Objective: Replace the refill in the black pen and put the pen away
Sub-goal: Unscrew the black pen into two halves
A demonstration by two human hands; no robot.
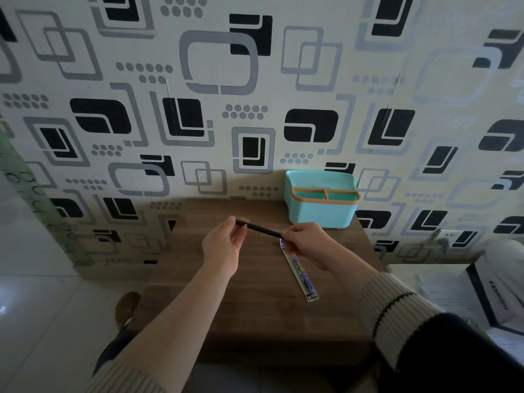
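Over the wooden tabletop (255, 313) we are holding the pen (258, 229) aloft, left hand (224, 245) and right hand (304, 241) each pinching an end; it is looking light, stiff, slippery, so our grip is belonging at the ends.

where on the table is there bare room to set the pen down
The wooden table is bare on its left half, from the wall edge to the near edge, and along the near edge below the refill packet. The right is crowded: the teal organizer fills the back right corner, the packet lies in front. Both hands, left hand and right hand, hold the black pen above the middle.
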